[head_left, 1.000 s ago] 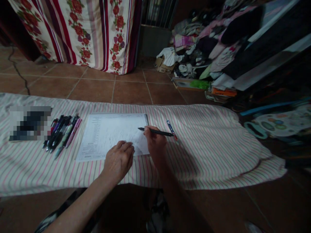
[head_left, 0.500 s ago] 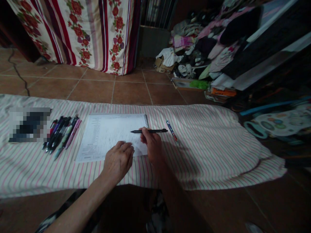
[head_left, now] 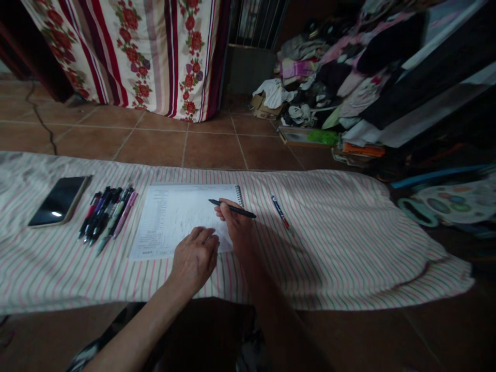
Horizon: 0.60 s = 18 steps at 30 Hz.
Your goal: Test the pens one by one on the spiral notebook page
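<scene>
A spiral notebook (head_left: 176, 217) lies open on a striped cloth (head_left: 341, 248) spread over the floor. My right hand (head_left: 237, 227) is closed on a black pen (head_left: 232, 208) whose tip rests over the page near its right side. My left hand (head_left: 194, 257) lies on the notebook's lower right corner with its fingers loosely curled, holding nothing. A blue and red pen (head_left: 281, 213) lies on the cloth just right of the notebook.
A row of several pens (head_left: 108, 212) lies left of the notebook, and a dark phone (head_left: 59, 200) further left. A floral curtain (head_left: 135, 51) hangs behind the tiled floor. A heap of clothes (head_left: 329, 77) and boxes fills the right rear.
My right hand has slid left over the page, carrying the black pen with it. The view has shifted slightly, and the left hand stays on the notebook corner.
</scene>
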Each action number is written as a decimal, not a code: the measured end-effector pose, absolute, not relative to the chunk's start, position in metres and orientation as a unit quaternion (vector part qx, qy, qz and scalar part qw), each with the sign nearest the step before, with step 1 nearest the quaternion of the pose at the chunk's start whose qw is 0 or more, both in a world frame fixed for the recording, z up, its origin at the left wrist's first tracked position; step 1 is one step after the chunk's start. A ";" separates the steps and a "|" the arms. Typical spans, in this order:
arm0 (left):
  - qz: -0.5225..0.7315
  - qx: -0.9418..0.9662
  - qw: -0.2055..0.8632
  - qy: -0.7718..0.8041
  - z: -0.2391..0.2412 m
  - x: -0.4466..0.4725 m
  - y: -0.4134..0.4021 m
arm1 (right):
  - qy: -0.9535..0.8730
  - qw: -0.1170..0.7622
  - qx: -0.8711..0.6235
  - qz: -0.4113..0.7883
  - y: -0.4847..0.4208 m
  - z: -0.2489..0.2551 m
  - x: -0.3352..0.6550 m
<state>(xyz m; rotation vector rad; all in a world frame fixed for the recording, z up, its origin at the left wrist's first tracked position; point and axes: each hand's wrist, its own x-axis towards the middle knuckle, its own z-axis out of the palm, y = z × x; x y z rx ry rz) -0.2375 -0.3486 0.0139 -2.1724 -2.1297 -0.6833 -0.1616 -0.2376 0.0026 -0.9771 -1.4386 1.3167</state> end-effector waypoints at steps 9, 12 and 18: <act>-0.241 -0.644 0.017 -0.726 0.026 -0.252 -0.339 | -0.678 0.406 -0.422 0.444 -0.232 0.000 -0.175; -0.235 -0.631 0.006 -0.739 0.030 -0.255 -0.337 | -0.684 0.399 -0.434 0.429 -0.235 0.007 -0.178; -0.172 -0.656 -0.071 -0.732 0.044 -0.243 -0.341 | -0.683 0.358 -0.449 0.452 -0.241 0.020 -0.181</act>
